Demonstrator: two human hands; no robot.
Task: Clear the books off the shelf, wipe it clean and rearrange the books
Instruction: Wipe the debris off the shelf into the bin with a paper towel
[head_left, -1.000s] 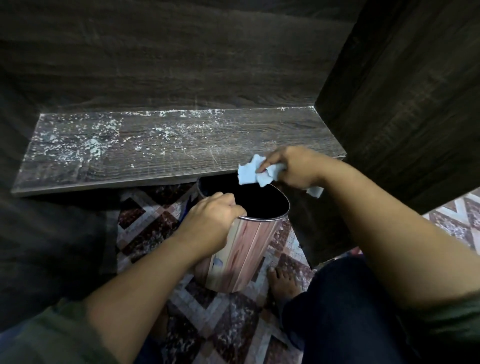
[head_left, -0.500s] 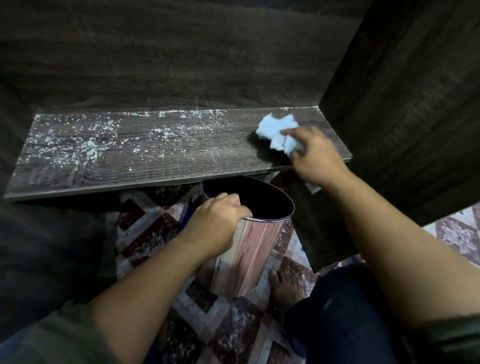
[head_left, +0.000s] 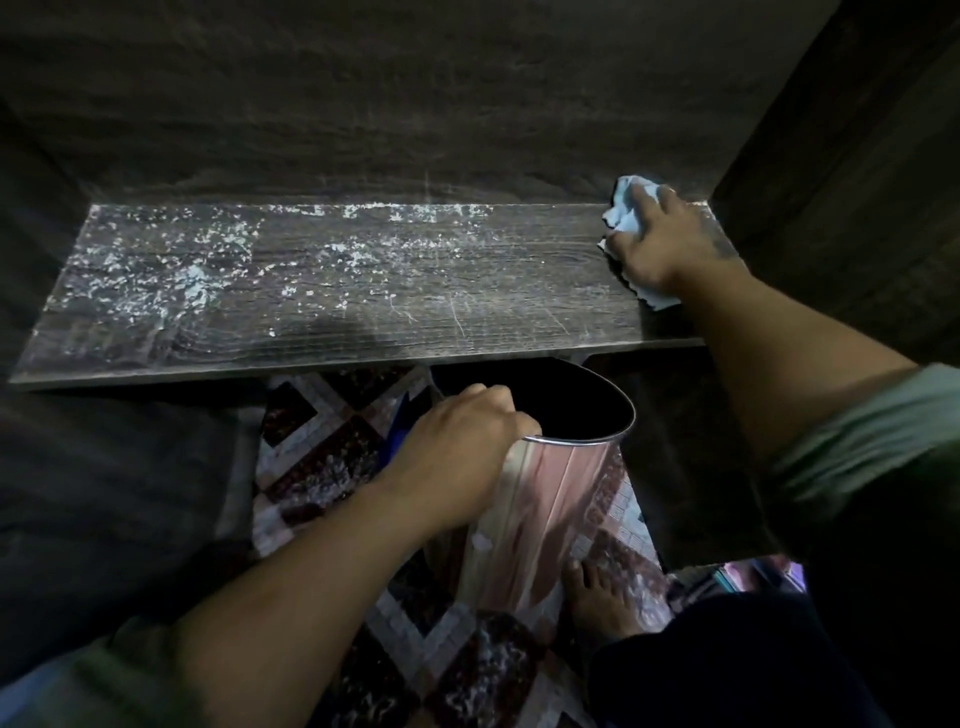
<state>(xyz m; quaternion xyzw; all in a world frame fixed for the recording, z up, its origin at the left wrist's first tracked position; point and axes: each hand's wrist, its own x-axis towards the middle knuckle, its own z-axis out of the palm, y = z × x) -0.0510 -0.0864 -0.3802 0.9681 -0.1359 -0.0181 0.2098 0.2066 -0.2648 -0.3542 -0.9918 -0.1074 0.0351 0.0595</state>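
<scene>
The right hand lay flat over the cloth, pressing it into the far right corner of the shelf. The left hand gripped the rim of the bin, which tilted below the shelf's front edge. No books showed. White specks covered the left half, and a hasty sweep could miss the bin and scatter them.
</scene>
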